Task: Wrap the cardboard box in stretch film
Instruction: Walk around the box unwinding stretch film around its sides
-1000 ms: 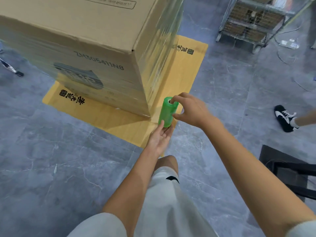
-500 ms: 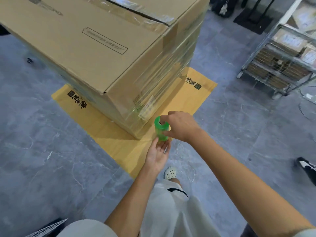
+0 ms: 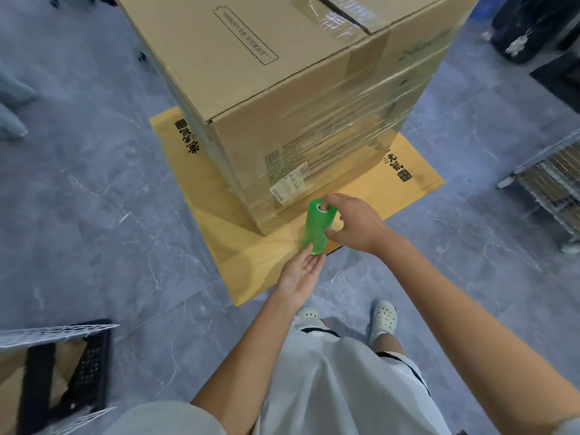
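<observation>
Film roll [image 3: 315,229] upright at cardboard box [image 3: 282,120] corner; left hand [image 3: 303,268] spread beneath, right hand [image 3: 354,224] pinching top rim, probably letting it spin.

Grey veined floor tiles [image 3: 94,215] run under a metal wire rack [image 3: 552,180] at right and a black crate [image 3: 78,372] lower left.

Film-wrapped cardboard box [image 3: 282,89]; green film roll [image 3: 316,229] upright beside corner.

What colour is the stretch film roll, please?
The cylindrical stretch film roll is green; head view.
</observation>
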